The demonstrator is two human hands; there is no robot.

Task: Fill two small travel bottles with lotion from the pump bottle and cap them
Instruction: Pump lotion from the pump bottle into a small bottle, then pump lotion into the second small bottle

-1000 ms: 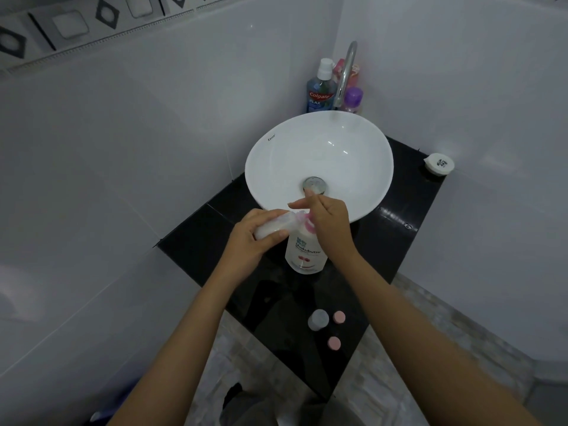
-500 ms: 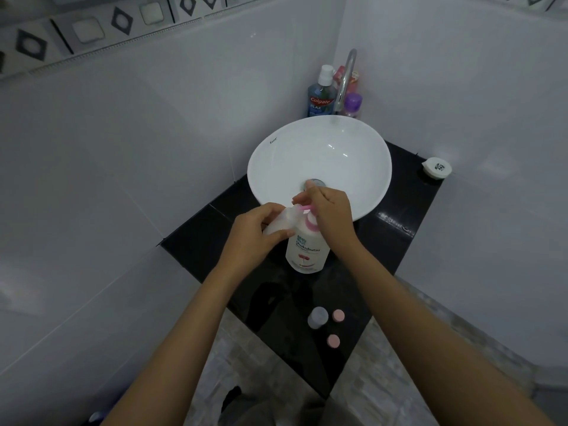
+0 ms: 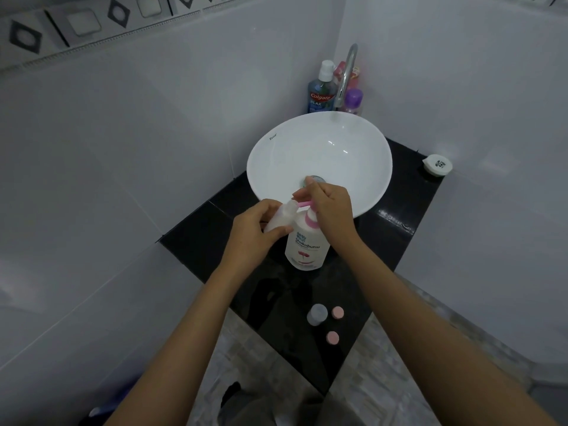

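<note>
The white basin (image 3: 319,161) is the landmark here: it sits on the black tabletop (image 3: 396,222), and everything for the job is laid out on the near side of it, within easy reach of both arms.

Just in front of the basin's near rim stands the pump bottle (image 3: 305,244), upright on the tabletop so it needs no support and can be pressed from above. The right hand (image 3: 333,207) rests on top of it, fingers curled over the pink pump head (image 3: 304,205), placed to push straight down; its grip is closed on the pump head.

Also in front of the basin, just left of the pump bottle, the left hand (image 3: 256,232) wraps a travel bottle (image 3: 281,218), its grip closed around the body. The bottle is tilted so its open mouth meets the pink nozzle, which would let lotion run straight in. Whether lotion is flowing now, or how full the bottle is, I cannot tell from this angle.

Further from the basin, near the tabletop's front corner, the second travel bottle (image 3: 317,314) stands open and waiting. Beside it lie two pink caps (image 3: 337,312), set apart and off, since both bottles must be filled before capping.
</note>
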